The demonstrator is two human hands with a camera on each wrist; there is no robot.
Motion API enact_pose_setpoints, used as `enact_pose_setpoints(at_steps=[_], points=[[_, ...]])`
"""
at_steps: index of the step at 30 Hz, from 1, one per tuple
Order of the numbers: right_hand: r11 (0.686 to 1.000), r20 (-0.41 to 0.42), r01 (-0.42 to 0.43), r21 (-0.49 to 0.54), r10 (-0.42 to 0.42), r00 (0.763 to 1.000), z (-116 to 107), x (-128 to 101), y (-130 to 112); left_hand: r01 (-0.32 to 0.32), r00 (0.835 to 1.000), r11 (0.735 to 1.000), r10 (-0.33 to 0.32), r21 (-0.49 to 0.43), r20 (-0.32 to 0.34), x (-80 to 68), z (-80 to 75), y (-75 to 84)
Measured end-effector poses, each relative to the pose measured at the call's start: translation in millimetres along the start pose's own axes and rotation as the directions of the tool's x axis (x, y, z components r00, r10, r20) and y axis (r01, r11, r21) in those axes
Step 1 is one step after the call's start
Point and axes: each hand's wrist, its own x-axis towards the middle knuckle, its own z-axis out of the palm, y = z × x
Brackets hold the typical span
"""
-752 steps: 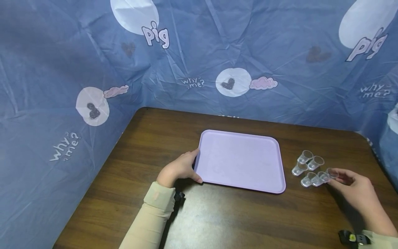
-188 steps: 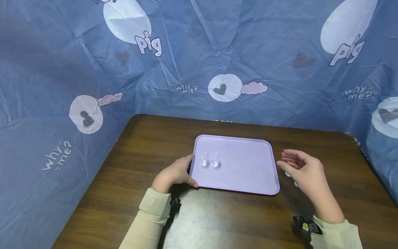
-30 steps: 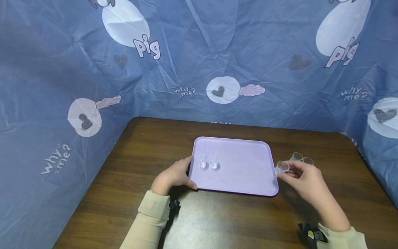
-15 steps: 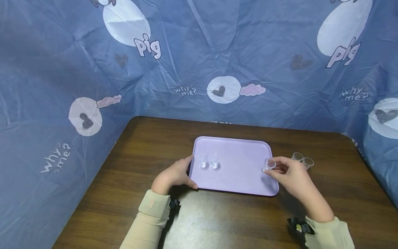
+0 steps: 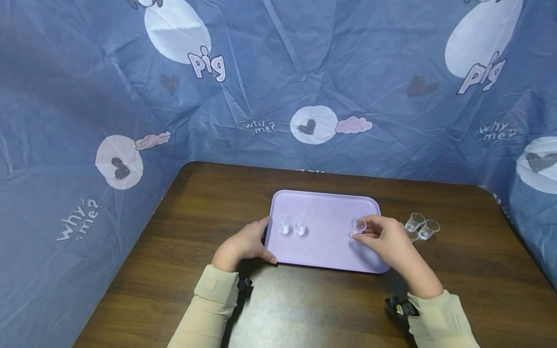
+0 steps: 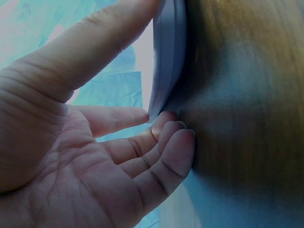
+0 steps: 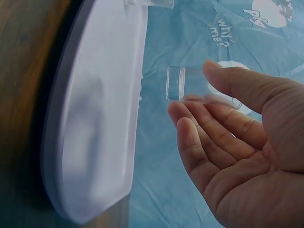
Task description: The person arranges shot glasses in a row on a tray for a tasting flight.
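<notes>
Head view: I see the right hand pinching a clear cup base-down over the lilac tray, right of two standing cups; the left hand holds the tray's near-left corner.

Two cups are parked left on the tray, another cup is held over its right half, plus three cups bunched on the table off its right edge.

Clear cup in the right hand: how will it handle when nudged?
The clear cup, small beside the right hand, is probably light. Its smooth, glossy wall may slip. Its base seems narrower than its rim, so it might tip.
</notes>
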Motion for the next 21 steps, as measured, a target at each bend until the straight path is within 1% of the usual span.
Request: enact_pose_setpoints(at_steps=[7, 12, 15, 21], points=[[0.999, 0.001, 0.03, 0.035, -0.03, 1.0, 14, 11, -3, -0.006, 1.0, 1.0, 0.006, 0.0, 0.001, 0.8, 0.5, -1.1], [0.996, 0.025, 0.05, 0.072, -0.052, 0.998, 25, 17, -7, -0.013, 1.0, 1.0, 0.013, 0.004, -0.003, 0.8, 0.4, -1.2], [0.995, 0.04, 0.049, 0.091, -0.052, 0.998, 30, 19, -10, -0.01, 1.0, 1.0, 0.01, 0.007, -0.001, 0.4, 0.1, -0.3], [0.993, 0.039, 0.052, 0.106, -0.057, 0.998, 40, 23, -15, -0.007, 1.0, 1.0, 0.007, 0.011, 0.002, -0.7, -0.5, 0.5]])
